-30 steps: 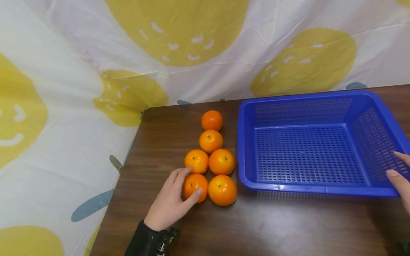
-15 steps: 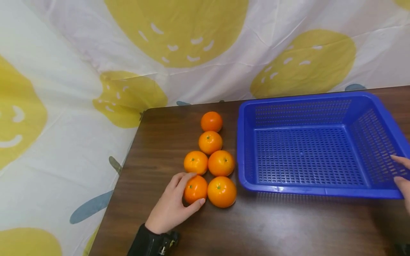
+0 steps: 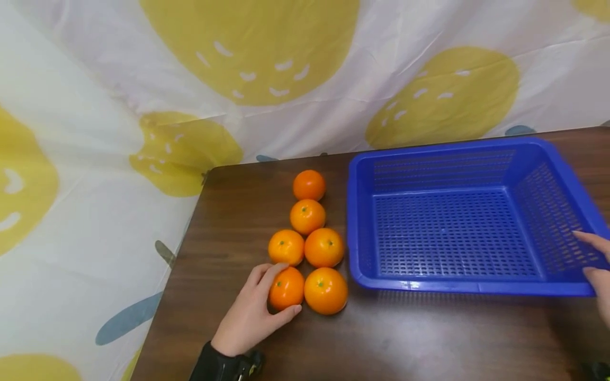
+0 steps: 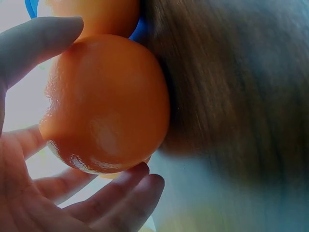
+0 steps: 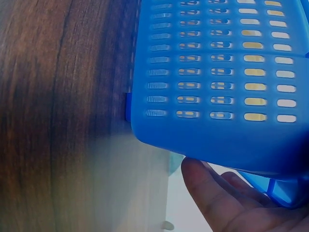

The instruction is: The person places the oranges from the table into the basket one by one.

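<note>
My left hand [image 3: 252, 309] curls round the front-left orange [image 3: 287, 289] of a group on the table. Its thumb reaches the orange's near side, and the fingers lie along its far and left sides. In the left wrist view, the orange [image 4: 108, 104] sits between thumb and fingers, still beside another orange [image 4: 101, 14]. My right hand [image 3: 599, 275], partly out of the head view, grips the right rim of a blue plastic basket [image 3: 469, 287]. The right wrist view has the basket's slotted wall [image 5: 203, 130] with fingertips at its rim.
Beside and behind the held orange stand several more, such as the front-right orange [image 3: 326, 291] and the farthest orange [image 3: 308, 185]. The basket is just right of them on the dark wooden table [image 3: 429, 338]. A lemon-patterned cloth [image 3: 295, 127] hangs behind and at the left.
My left thumb has come down round the near side of the front-left orange, and the fingers have closed in. The view has shifted slightly. The basket and the oranges stay in place.
</note>
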`<state>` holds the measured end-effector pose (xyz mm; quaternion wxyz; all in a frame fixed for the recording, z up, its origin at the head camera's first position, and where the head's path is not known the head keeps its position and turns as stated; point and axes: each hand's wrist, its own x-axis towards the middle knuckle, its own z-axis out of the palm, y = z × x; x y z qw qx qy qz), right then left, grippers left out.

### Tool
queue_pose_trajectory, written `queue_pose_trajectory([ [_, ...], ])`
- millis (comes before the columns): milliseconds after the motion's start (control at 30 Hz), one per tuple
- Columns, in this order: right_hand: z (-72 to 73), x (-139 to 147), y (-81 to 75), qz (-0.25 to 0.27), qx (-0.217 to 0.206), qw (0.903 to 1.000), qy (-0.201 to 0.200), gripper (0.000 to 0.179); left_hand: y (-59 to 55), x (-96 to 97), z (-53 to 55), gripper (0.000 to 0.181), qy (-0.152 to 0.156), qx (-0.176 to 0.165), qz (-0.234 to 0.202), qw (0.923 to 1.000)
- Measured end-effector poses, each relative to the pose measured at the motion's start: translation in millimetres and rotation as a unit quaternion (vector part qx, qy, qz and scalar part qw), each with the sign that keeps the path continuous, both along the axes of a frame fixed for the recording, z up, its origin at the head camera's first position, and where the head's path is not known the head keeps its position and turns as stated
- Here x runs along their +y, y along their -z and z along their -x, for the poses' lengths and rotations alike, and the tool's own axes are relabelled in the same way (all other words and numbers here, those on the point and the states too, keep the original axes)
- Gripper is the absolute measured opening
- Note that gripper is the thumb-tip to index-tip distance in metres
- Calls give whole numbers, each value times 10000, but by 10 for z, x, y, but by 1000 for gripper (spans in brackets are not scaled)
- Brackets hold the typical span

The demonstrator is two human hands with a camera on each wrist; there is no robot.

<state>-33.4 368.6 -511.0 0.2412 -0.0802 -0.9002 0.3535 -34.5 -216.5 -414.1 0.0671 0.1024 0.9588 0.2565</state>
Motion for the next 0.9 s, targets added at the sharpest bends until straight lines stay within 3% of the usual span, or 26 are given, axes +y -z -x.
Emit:
queue_pose_trajectory([
  [67, -26, -60, -71, 80, -67, 9999, 37, 68, 8, 2, -3, 72, -34, -33, -25, 10000],
  [233, -167, -474, -611, 105, -553, 9978, 340, 61, 27, 10, 5, 70, -87, -70, -26, 9999],
  [467, -142, -391, -503, 137, -681, 9974, 204, 63, 36, 2, 19, 70, -41, 1, 15, 10000],
  [533, -191, -549, -709, 157, -811, 9962, 261, 59, 35, 3, 25, 69, -26, 5, 43, 10000],
  [567, -197, -540, -692, 157, -750, 9967, 249, 59, 33, 4, 29, 69, -15, 6, 52, 10000],
  [600, -220, -607, -780, 184, -752, 9967, 243, 58, 30, 5, 32, 69, -9, 4, 61, 10000],
  [767, -168, -420, -509, 357, -428, 9984, 18, 61, 9, -14, 29, 67, -44, 64, 35, 10000],
  [900, -164, -378, -456, 320, -612, 9976, 30, 61, 5, -28, 14, 66, -48, 136, 58, 9999],
])
